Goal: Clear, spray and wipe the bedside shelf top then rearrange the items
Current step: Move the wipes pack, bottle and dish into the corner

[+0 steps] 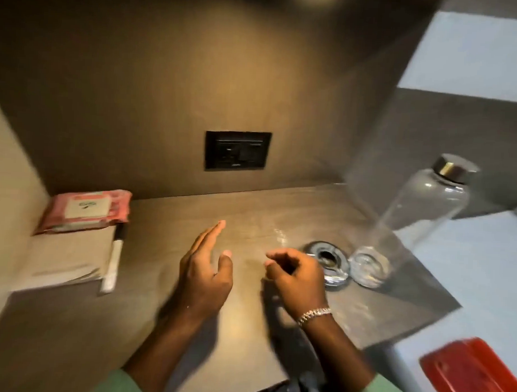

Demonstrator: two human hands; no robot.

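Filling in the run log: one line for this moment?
left hand open, empty | right hand curled, empty | bottle, ashtray on shelf

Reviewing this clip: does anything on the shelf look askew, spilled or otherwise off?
Nothing looks spilled or damaged. The wipes pack lies on a pad of paper at the left with a pen alongside; the ashtray and bottle stand at the right. The bottle only appears tilted, probably from the wide lens.

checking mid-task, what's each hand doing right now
Left hand: open, fingers straight, holding nothing.
Right hand: fingers loosely curled, nothing visibly held.
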